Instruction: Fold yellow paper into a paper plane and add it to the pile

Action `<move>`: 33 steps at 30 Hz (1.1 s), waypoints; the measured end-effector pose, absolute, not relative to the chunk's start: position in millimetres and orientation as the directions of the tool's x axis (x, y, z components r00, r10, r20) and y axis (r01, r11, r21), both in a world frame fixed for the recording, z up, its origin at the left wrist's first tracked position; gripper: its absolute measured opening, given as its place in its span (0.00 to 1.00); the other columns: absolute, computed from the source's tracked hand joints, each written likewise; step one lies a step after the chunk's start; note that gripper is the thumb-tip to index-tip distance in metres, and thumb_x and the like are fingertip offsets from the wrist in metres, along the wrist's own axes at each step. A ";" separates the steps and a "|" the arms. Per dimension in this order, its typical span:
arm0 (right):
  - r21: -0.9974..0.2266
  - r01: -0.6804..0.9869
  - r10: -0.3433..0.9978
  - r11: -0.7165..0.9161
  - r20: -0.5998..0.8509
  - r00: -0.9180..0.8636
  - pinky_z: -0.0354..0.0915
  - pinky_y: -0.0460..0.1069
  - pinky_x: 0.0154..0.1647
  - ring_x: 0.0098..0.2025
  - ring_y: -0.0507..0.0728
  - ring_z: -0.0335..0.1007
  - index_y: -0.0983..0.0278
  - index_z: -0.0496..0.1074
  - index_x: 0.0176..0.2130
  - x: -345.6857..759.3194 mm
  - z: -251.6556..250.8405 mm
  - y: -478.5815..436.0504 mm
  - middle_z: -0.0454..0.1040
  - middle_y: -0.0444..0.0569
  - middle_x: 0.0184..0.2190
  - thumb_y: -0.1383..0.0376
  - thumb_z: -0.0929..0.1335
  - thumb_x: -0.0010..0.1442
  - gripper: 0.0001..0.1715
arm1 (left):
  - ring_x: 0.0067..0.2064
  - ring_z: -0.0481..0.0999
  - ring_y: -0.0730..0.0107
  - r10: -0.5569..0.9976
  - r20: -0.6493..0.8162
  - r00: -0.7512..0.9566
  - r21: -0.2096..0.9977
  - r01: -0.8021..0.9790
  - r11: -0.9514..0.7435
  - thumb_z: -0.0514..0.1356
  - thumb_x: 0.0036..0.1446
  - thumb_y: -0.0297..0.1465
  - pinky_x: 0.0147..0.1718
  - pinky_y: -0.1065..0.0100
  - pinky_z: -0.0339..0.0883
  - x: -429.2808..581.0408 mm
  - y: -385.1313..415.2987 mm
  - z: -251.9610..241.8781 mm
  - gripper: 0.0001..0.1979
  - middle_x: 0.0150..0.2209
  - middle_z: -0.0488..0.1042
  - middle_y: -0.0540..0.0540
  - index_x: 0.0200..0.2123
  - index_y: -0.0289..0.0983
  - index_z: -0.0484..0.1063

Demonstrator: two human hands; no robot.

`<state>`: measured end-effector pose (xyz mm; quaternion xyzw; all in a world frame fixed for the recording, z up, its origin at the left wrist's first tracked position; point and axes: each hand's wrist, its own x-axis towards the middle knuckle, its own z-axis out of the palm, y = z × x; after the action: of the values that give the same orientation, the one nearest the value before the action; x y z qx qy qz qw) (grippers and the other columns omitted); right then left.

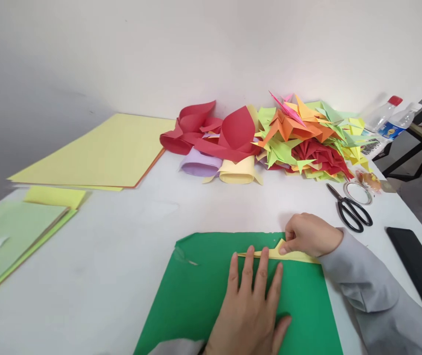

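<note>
A narrow folded strip of yellow paper (294, 256) lies across the upper part of a green sheet (196, 301). My left hand (250, 301) rests flat on the green sheet, fingers spread, with fingertips pressing the left part of the strip. At the strip's middle, my right hand (309, 234) is closed, thumb and curled fingers pinching a raised flap of the yellow paper. Part of the strip's right end passes under the right wrist.
Black-handled scissors (351, 209), a tape roll (358, 193) and a black phone (416, 271) lie at right. Folded paper stars (307, 138), red paper shapes (233, 133) and bottles (396, 125) stand behind. Yellow sheets (100, 153) and green sheets (15, 231) are at left.
</note>
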<state>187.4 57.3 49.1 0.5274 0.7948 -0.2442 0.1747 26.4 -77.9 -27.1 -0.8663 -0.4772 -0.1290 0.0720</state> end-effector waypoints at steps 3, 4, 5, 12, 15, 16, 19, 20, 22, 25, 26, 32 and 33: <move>-0.209 0.927 0.753 0.311 -0.540 -0.375 0.53 0.46 0.25 0.28 0.53 0.69 0.62 0.77 0.25 187.8 48.4 57.4 0.75 0.45 0.23 0.54 0.74 0.50 0.14 | 0.60 0.59 0.28 0.826 0.295 0.480 -0.002 0.865 -0.502 0.55 0.55 0.53 0.57 0.33 0.38 27.0 -78.8 -25.6 0.34 0.62 0.62 0.37 0.60 0.42 0.66; -0.211 0.928 0.753 0.307 -0.543 -0.373 0.53 0.46 0.25 0.28 0.53 0.69 0.62 0.77 0.25 187.7 48.6 57.4 0.75 0.44 0.23 0.54 0.74 0.50 0.14 | 0.60 0.59 0.27 0.832 0.301 0.466 -0.003 0.873 -0.488 0.55 0.54 0.53 0.56 0.32 0.37 27.4 -79.2 -25.1 0.33 0.63 0.62 0.37 0.59 0.43 0.66; -0.213 0.928 0.752 0.305 -0.544 -0.372 0.53 0.45 0.25 0.28 0.53 0.69 0.62 0.77 0.25 187.4 49.0 57.4 0.75 0.44 0.23 0.54 0.74 0.50 0.14 | 0.60 0.59 0.27 0.835 0.306 0.457 -0.006 0.878 -0.478 0.55 0.54 0.54 0.56 0.32 0.36 27.9 -79.5 -24.7 0.33 0.63 0.62 0.37 0.59 0.42 0.67; -0.217 0.927 0.753 0.306 -0.541 -0.375 0.53 0.45 0.25 0.28 0.53 0.69 0.62 0.76 0.24 186.6 50.3 56.6 0.75 0.45 0.23 0.55 0.74 0.50 0.14 | 0.60 0.61 0.35 0.800 0.334 0.498 -0.054 0.857 -0.512 0.53 0.56 0.54 0.59 0.40 0.37 27.9 -78.8 -24.0 0.34 0.60 0.65 0.35 0.58 0.39 0.68; -0.230 0.922 0.755 0.312 -0.529 -0.388 0.53 0.46 0.25 0.28 0.53 0.69 0.62 0.76 0.23 187.5 48.6 56.6 0.76 0.45 0.23 0.54 0.74 0.50 0.15 | 0.59 0.62 0.32 0.800 0.312 0.513 -0.071 0.852 -0.519 0.54 0.56 0.51 0.57 0.36 0.38 25.9 -78.2 -23.0 0.32 0.61 0.65 0.35 0.59 0.39 0.66; -0.233 0.921 0.756 0.312 -0.526 -0.390 0.53 0.46 0.25 0.28 0.53 0.69 0.62 0.76 0.23 187.8 48.1 56.6 0.76 0.45 0.23 0.54 0.74 0.50 0.15 | 0.59 0.62 0.31 0.797 0.302 0.523 -0.083 0.847 -0.524 0.55 0.56 0.49 0.56 0.34 0.38 25.5 -78.0 -22.4 0.32 0.61 0.64 0.35 0.59 0.39 0.66; -0.231 0.922 0.756 0.311 -0.528 -0.387 0.53 0.46 0.26 0.28 0.54 0.70 0.62 0.76 0.23 188.4 47.2 56.7 0.76 0.45 0.24 0.54 0.74 0.50 0.14 | 0.58 0.62 0.29 0.801 0.277 0.530 -0.096 0.845 -0.526 0.56 0.56 0.46 0.54 0.31 0.40 25.6 -78.0 -21.3 0.31 0.62 0.63 0.35 0.60 0.40 0.64; -0.228 0.923 0.757 0.311 -0.528 -0.385 0.54 0.46 0.26 0.28 0.54 0.70 0.62 0.76 0.23 188.5 47.1 56.6 0.76 0.45 0.24 0.54 0.74 0.50 0.14 | 0.58 0.62 0.28 0.806 0.279 0.522 -0.090 0.850 -0.519 0.55 0.56 0.47 0.54 0.31 0.40 26.0 -78.2 -21.2 0.31 0.62 0.63 0.35 0.60 0.40 0.65; -0.223 0.923 0.758 0.314 -0.526 -0.385 0.54 0.46 0.26 0.30 0.54 0.70 0.62 0.76 0.24 188.4 47.3 56.5 0.77 0.45 0.25 0.54 0.74 0.50 0.14 | 0.58 0.62 0.29 0.815 0.276 0.509 -0.081 0.857 -0.508 0.55 0.56 0.47 0.54 0.30 0.41 26.9 -79.1 -21.3 0.31 0.62 0.63 0.35 0.60 0.40 0.65; -0.218 0.924 0.759 0.313 -0.527 -0.382 0.54 0.46 0.27 0.30 0.54 0.70 0.62 0.76 0.25 188.1 48.2 56.1 0.77 0.46 0.26 0.54 0.74 0.50 0.14 | 0.58 0.61 0.28 0.818 0.256 0.516 -0.092 0.855 -0.510 0.56 0.56 0.46 0.53 0.30 0.42 27.1 -80.1 -21.0 0.31 0.62 0.62 0.35 0.60 0.40 0.64; -0.215 0.925 0.757 0.313 -0.531 -0.380 0.54 0.46 0.27 0.30 0.54 0.70 0.62 0.76 0.25 188.0 48.5 56.0 0.76 0.46 0.25 0.54 0.74 0.50 0.14 | 0.58 0.61 0.28 0.819 0.246 0.519 -0.096 0.853 -0.512 0.56 0.56 0.45 0.53 0.30 0.42 26.8 -80.1 -20.6 0.31 0.62 0.62 0.35 0.61 0.40 0.63; -0.215 0.924 0.757 0.315 -0.530 -0.381 0.53 0.46 0.25 0.28 0.53 0.69 0.62 0.77 0.25 188.3 48.5 56.1 0.75 0.45 0.24 0.54 0.74 0.50 0.14 | 0.58 0.62 0.28 0.819 0.263 0.510 -0.049 0.855 -0.517 0.55 0.56 0.47 0.54 0.28 0.38 25.3 -76.9 -19.1 0.31 0.62 0.62 0.37 0.60 0.41 0.65; -0.217 0.923 0.755 0.317 -0.531 -0.384 0.53 0.46 0.25 0.28 0.53 0.69 0.62 0.77 0.25 188.5 48.3 56.2 0.75 0.45 0.24 0.54 0.74 0.50 0.14 | 0.58 0.62 0.29 0.822 0.270 0.502 -0.037 0.858 -0.512 0.55 0.55 0.48 0.54 0.29 0.38 25.3 -76.5 -19.1 0.31 0.62 0.63 0.37 0.59 0.42 0.65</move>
<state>188.5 56.2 48.3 0.5288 0.7937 -0.2489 0.1687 25.3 -76.5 -19.1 -0.8626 -0.4868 -0.1093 0.0832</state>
